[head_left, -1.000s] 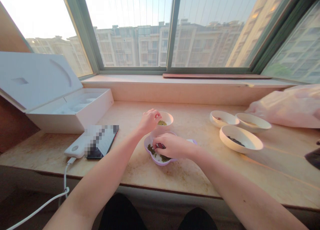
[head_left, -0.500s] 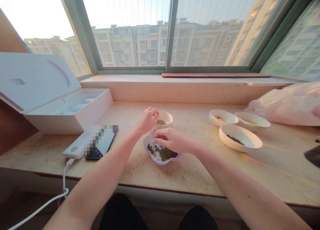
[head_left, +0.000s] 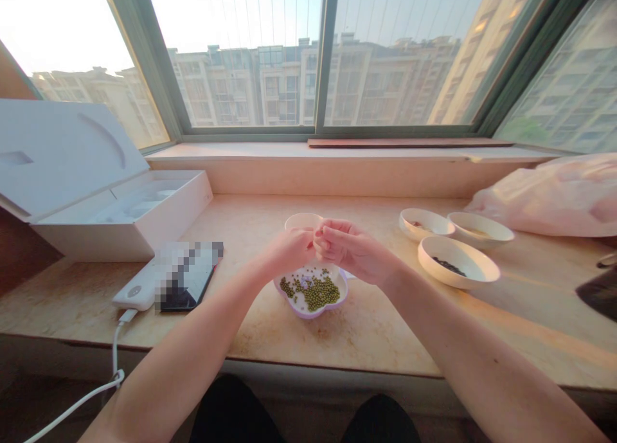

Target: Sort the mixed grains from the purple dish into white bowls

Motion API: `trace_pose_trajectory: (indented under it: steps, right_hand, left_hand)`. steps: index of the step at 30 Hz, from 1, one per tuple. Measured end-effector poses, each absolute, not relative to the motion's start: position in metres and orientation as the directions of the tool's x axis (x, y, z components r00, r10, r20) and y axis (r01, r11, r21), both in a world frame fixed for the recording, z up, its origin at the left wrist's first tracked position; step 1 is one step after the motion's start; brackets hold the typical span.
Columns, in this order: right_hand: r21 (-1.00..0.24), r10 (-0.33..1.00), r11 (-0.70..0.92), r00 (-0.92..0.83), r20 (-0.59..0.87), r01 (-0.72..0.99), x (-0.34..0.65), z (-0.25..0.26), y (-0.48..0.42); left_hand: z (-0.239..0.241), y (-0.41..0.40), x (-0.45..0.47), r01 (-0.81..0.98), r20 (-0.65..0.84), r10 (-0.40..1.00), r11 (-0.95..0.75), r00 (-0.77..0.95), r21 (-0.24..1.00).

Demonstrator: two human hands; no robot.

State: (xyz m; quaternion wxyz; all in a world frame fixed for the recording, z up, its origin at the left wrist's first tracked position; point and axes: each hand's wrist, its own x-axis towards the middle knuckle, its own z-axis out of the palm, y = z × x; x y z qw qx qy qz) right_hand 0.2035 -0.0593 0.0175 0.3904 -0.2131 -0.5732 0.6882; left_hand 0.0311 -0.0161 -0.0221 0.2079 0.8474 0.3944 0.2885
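Note:
My left hand [head_left: 292, 249] and my right hand [head_left: 348, 247] meet above the counter, their fingertips close together or touching. The right one is pinched, thumb against fingers; whatever lies in it is too small to make out. The left one is curled, and its fingertips are partly hidden. Below them sits a purple-rimmed, flower-shaped bowl [head_left: 310, 314] with green mung beans [head_left: 321, 292] spread over its bottom. Just behind the hands stands a small white bowl [head_left: 303, 219], mostly covered by them.
On the right are three white bowls, the front one [head_left: 460, 281] holding dark seeds. Behind them lies a plastic bag [head_left: 554, 198]. On the left are an open white box [head_left: 168, 215], a phone [head_left: 193, 289] and a white power bank [head_left: 137, 292] with a cable. The counter's front edge runs near my knees.
My right hand has lifted from the mung beans up to my left hand. My left hand has come down a little in front of the rear bowl. The view has shifted slightly.

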Motion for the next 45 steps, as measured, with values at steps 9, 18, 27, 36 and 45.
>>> trace_pose_trajectory:
  steps: [9, 18, 27, 36, 45]
  right_hand:
    - [-0.938, 0.786, -0.048, -0.592, 0.176, -0.343, 0.205, 0.021, -0.062]
    - [-0.93, 0.769, -0.071, -0.614, 0.179, -0.36, 0.206, 0.019, -0.061]
    - [-0.951, 0.849, -0.008, -0.505, 0.157, -0.309, 0.205, 0.013, -0.05]
    - [-0.958, 0.953, 0.286, -0.105, 0.285, -0.005, 0.203, -0.001, -0.025]
    - [-0.558, 0.891, 0.385, -0.137, 0.433, 0.735, 0.198, -0.013, -0.007]
  left_hand:
    - [-0.02, -0.04, 0.033, 0.504, 0.239, 0.607, -0.777, 0.758, 0.376]
    - [-0.012, -0.043, 0.03, 0.6, 0.089, 0.665, -0.716, 0.741, 0.358]
    - [-0.014, -0.04, 0.032, 0.591, 0.016, 0.651, -0.698, 0.759, 0.404]
    - [-0.003, -0.041, 0.035, 0.606, -0.118, 0.614, -0.699, 0.781, 0.38]
    - [-0.011, -0.043, 0.039, 0.582, -0.033, 0.615, -0.726, 0.788, 0.366]
